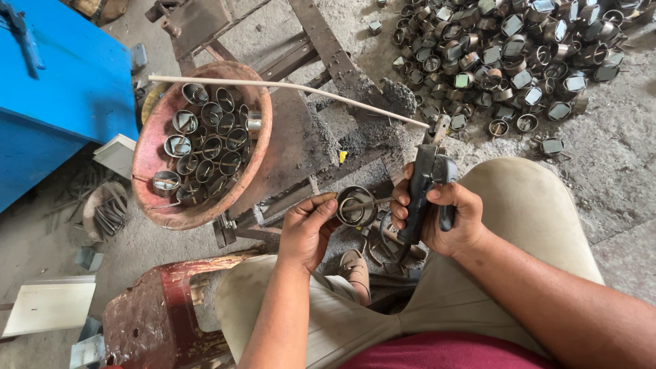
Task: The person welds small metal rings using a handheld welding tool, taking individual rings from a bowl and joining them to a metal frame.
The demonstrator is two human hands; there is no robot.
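The left hand [307,229] pinches a short metal ring [355,206] over the lap, opening facing up toward the camera. The right hand [444,219], grip clamped on a black electrode holder [427,188], carries a long rod [287,85] slanting up-left (likely mid-weld); next calls for steady contact.

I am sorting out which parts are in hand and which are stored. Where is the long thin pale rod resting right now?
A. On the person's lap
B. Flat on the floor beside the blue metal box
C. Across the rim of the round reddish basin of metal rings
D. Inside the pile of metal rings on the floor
C: the long thin pale rod lies across the rim of the round reddish basin holding short metal rings, its far end clamped in the black holder gripped by the right hand.
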